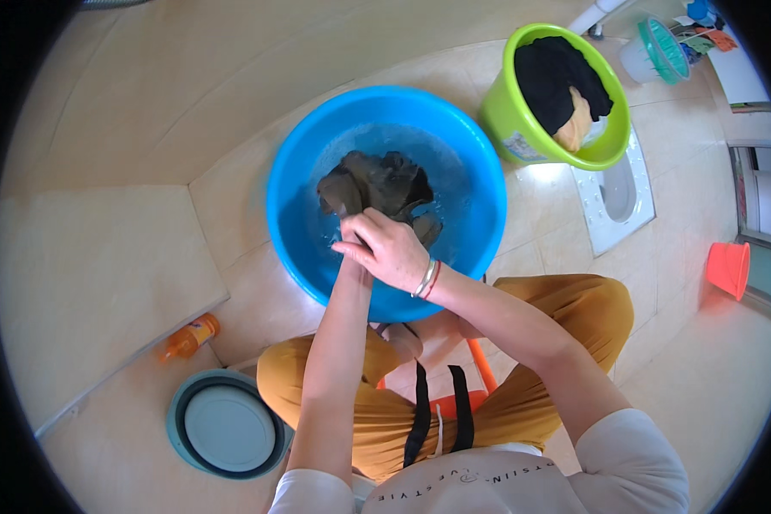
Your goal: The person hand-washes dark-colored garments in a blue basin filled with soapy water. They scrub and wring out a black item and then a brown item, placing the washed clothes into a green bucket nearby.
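Clasping the left hand (349, 232), whose own hold I cannot tell, the right hand (392, 252) sits at the soaked dark garment (377, 182) in the blue basin (488, 201), where slick suds (351, 142) could let it slip and splash the floor (527, 214)

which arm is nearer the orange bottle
Left. The left arm passes to the right of the orange bottle; the right arm lies farther right, with the left arm between it and the bottle.
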A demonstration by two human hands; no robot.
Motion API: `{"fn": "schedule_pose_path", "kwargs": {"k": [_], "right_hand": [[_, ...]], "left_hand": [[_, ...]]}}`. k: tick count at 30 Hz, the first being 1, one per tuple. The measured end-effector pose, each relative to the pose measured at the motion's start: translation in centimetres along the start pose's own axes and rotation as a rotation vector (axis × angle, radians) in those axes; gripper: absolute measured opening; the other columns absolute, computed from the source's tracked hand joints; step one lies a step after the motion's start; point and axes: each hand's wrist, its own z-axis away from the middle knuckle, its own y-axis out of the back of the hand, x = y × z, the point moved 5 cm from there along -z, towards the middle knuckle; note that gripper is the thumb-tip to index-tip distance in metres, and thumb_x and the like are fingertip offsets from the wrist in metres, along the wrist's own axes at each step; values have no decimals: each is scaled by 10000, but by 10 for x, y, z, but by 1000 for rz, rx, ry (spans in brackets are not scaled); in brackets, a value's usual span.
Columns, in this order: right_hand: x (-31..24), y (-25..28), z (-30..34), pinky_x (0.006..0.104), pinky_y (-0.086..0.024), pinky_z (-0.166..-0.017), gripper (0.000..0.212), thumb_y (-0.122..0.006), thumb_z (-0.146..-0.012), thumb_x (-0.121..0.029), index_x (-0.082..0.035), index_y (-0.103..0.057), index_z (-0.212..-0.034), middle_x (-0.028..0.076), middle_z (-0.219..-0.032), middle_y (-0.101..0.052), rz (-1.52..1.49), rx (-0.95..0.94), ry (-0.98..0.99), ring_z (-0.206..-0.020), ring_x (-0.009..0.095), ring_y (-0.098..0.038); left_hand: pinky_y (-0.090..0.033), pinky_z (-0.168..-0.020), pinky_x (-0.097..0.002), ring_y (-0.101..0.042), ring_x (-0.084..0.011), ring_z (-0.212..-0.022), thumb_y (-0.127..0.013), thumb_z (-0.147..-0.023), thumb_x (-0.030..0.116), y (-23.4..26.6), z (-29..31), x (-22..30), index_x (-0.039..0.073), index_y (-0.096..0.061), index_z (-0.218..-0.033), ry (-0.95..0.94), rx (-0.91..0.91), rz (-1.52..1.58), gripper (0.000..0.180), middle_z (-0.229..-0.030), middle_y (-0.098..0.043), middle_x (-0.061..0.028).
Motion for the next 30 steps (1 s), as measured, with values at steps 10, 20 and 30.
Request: {"fn": "schedule_pose_path", "kwargs": {"k": [10, 20, 30], "right_hand": [[121, 1, -11, 492, -528, -634, 394, -448, -966, -294, -30, -605, -718, 238, -690, -618, 288, 147, -430, -667, 421, -623], [128, 0, -25, 482, -514, -626, 373, -457, -969, -265, -7, -590, -734, 225, -724, -622, 230, 23, -530, -739, 413, -617], [29, -25, 4, 473, -510, -570, 212, -517, -905, -203, -51, -571, -768, 196, -696, -618, 144, 28, -96, -614, 378, -623]], "left_hand": [[-500, -828, -372, -614, -240, -989, -403, -996, 363, -3, 3, -29, -61, -580, -1146, -2, 594, -306, 483, -1159, -620, -143], [-479, -896, -371, -591, -226, -1035, -385, -1009, 374, 2, 4, -36, 37, -541, -1211, -22, 457, -196, 423, -1148, -610, -83], [-494, -850, -367, -604, -235, -969, -310, -1009, 410, 8, 6, -10, 73, -588, -1127, -18, -232, 243, 452, -1107, -632, -84]]}}
